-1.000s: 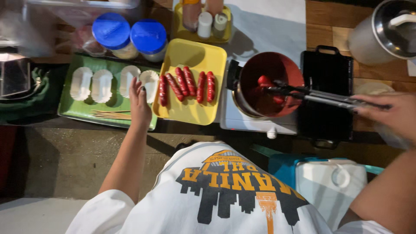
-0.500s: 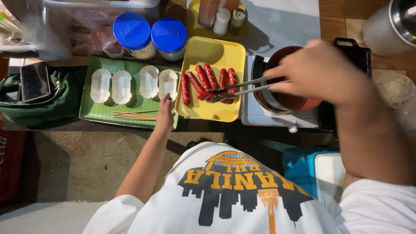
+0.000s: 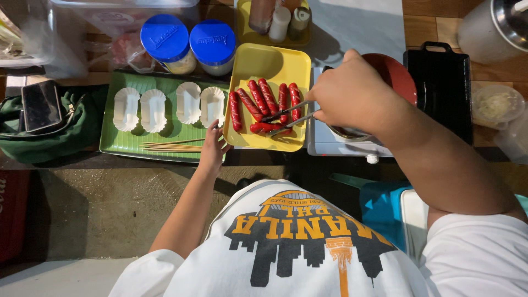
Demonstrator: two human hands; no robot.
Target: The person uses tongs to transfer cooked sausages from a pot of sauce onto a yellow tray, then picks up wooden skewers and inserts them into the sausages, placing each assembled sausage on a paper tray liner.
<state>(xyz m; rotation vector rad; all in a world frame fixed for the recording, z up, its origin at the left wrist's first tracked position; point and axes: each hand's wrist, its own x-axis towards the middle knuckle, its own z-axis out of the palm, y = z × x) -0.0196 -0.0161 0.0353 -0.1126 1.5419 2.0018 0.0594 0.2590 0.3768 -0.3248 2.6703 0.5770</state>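
Note:
My right hand (image 3: 352, 96) grips metal tongs (image 3: 286, 118) whose tips close on a red sausage (image 3: 267, 127) lying crosswise at the near end of a yellow tray (image 3: 258, 60). Several more red sausages (image 3: 269, 96) lie side by side on that tray. My left hand (image 3: 213, 146) rests with fingers apart on the tray's near left corner, next to a green tray (image 3: 124, 144). The green tray carries several white paper boats (image 3: 154, 109) and a bundle of wooden skewers (image 3: 170, 146).
A red pot (image 3: 399, 71) sits on a white burner (image 3: 341, 144) right of the yellow tray, with a black grill pan (image 3: 444, 88) beyond. Two blue-lidded jars (image 3: 190, 44) and bottles stand behind. A green bag (image 3: 49, 132) holding a phone lies at left.
My right hand carried the tongs from the red pot leftward over the yellow tray and lowered a sausage onto its near end. My left hand stayed near the tray corner.

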